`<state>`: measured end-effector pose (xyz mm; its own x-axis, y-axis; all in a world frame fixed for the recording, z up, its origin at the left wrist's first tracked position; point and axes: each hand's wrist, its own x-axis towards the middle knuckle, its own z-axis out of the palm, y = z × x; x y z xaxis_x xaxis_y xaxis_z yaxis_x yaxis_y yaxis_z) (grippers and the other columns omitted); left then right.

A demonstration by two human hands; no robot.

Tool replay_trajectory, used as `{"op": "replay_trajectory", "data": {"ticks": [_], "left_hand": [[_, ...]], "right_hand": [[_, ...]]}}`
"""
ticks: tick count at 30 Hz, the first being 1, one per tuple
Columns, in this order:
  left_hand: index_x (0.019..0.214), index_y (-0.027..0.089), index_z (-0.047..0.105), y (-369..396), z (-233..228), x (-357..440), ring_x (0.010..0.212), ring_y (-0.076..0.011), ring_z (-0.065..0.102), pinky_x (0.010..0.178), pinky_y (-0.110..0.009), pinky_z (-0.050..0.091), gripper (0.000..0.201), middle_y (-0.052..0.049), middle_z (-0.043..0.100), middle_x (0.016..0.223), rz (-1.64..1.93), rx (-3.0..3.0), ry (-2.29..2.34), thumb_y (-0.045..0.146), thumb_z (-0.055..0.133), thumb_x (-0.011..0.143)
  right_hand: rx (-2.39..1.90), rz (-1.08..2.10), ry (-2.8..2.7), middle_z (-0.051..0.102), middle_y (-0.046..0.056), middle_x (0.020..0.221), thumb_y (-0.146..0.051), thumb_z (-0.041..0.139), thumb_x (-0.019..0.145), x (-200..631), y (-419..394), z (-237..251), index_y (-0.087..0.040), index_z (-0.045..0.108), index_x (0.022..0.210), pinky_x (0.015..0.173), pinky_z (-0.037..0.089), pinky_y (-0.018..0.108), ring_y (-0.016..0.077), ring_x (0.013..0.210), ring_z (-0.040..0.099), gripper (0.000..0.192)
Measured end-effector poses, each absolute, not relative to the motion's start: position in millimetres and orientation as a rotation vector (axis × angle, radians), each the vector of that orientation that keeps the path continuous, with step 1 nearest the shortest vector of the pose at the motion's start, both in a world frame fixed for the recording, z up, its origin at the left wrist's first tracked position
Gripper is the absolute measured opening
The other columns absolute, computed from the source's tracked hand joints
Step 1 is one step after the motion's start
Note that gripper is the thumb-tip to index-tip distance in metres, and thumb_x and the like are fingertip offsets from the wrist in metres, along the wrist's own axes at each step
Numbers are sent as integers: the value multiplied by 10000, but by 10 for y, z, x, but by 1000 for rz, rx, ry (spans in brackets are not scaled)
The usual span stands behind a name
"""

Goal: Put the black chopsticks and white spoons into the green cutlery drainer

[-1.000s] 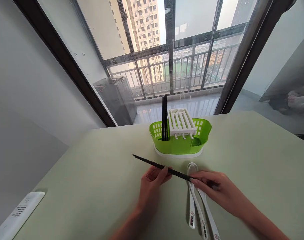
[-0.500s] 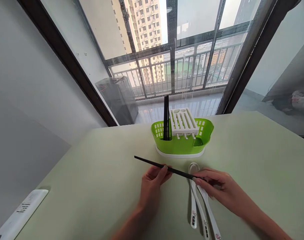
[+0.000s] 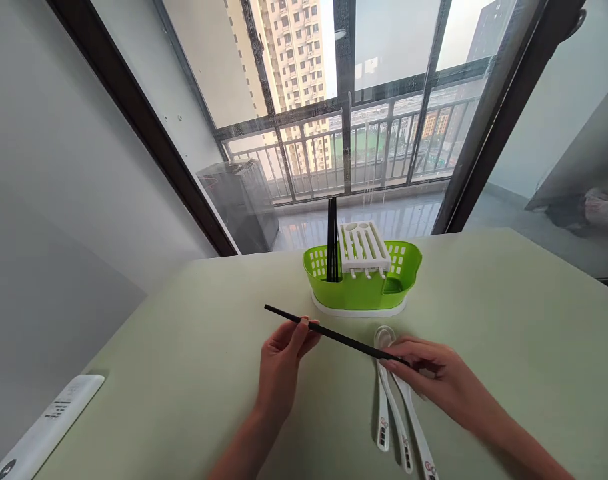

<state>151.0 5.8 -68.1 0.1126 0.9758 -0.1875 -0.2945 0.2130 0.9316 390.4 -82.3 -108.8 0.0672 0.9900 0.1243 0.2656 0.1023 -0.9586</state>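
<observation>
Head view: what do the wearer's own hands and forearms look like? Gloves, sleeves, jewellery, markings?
Left hand and right hand both bare, no gloves. Left forearm and right forearm bare to the frame edge; no sleeve shows. No watch, bracelet, cable or marking visible. No ring seen either, but some fingers are partly hidden, so can't rule one out.
</observation>
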Motion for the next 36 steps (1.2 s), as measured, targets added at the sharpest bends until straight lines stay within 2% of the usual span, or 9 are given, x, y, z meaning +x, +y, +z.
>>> {"op": "replay_trajectory", "data": {"ticks": [2, 5, 8, 10, 13, 16, 21, 28, 36], "left_hand": [[866, 159, 826, 68, -577, 1452, 890, -229, 786, 920, -354, 642, 385, -89, 831, 931, 1132, 936, 1026, 478, 943, 685], [882, 154, 823, 157, -367, 1328, 886, -257, 794, 912, -388, 652, 387, -97, 829, 921, 1180, 1045, 1055, 461, 945, 680], [862, 167, 810, 351, -49, 1160, 855, -238, 794, 909, -376, 658, 413, -78, 826, 894, 1401, 1086, 1092, 464, 967, 622], [822, 173, 796, 493, 211, 1069, 832, -204, 788, 924, -351, 654, 383, -55, 819, 869, 1572, 1142, 1073, 450, 967, 621], [820, 181, 784, 670, 573, 1059, 813, -174, 782, 909, -332, 659, 311, -30, 811, 844, 1756, 1323, 1011, 420, 934, 689], [860, 174, 778, 857, 768, 1228, 815, -188, 786, 889, -359, 667, 290, -36, 812, 868, 1777, 1587, 975, 422, 889, 757], [883, 158, 779, 1334, 643, 1661, 774, -234, 789, 836, -390, 659, 333, -71, 811, 849, 1454, 1882, 974, 455, 874, 767], [850, 204, 804, 1731, 377, 2012, 839, -286, 783, 905, -432, 599, 278, -71, 814, 827, 1022, 2241, 1063, 456, 879, 760], [831, 231, 813, 1839, 255, 2136, 854, -269, 740, 881, -394, 552, 284, -64, 814, 870, 987, 2223, 1054, 479, 897, 719]], "right_hand": [[-1336, 970, -1362, 681, 60, 811, -563, 715, 898, 3893, -825, -1098, -234, 839, 980, 542, 442, 299, 187, 665, 558, 361], [-1330, 1065, -1326, 605, 11, 683, -562, 705, 909, 3867, -834, -1129, -219, 822, 1018, 526, 404, 290, 149, 581, 501, 378], [-1324, 1133, -1280, 528, -33, 582, -569, 698, 915, 3844, -847, -1141, -207, 778, 1117, 577, 432, 295, 148, 570, 498, 422], [-1321, 1148, -1255, 541, -35, 589, -572, 698, 913, 3836, -851, -1138, -205, 753, 1140, 601, 446, 300, 151, 584, 505, 435], [-1311, 1164, -1239, 551, -34, 600, -571, 698, 913, 3834, -845, -1138, -210, 739, 1107, 603, 441, 300, 152, 595, 504, 412], [-1291, 1178, -1238, 552, -36, 609, -563, 693, 921, 3836, -834, -1150, -212, 729, 1099, 606, 435, 294, 151, 608, 505, 395], [-1266, 1188, -1228, 549, -38, 628, -566, 689, 923, 3846, -824, -1145, -203, 719, 1089, 570, 409, 283, 141, 595, 500, 400], [-1201, 1215, -1210, 558, -43, 623, -558, 690, 928, 3850, -807, -1094, -194, 704, 1064, 572, 418, 282, 128, 561, 507, 388], [-1187, 1236, -1236, 550, -48, 656, -538, 659, 955, 3829, -804, -1076, -209, 683, 1030, 605, 438, 283, 126, 577, 514, 339]]}}
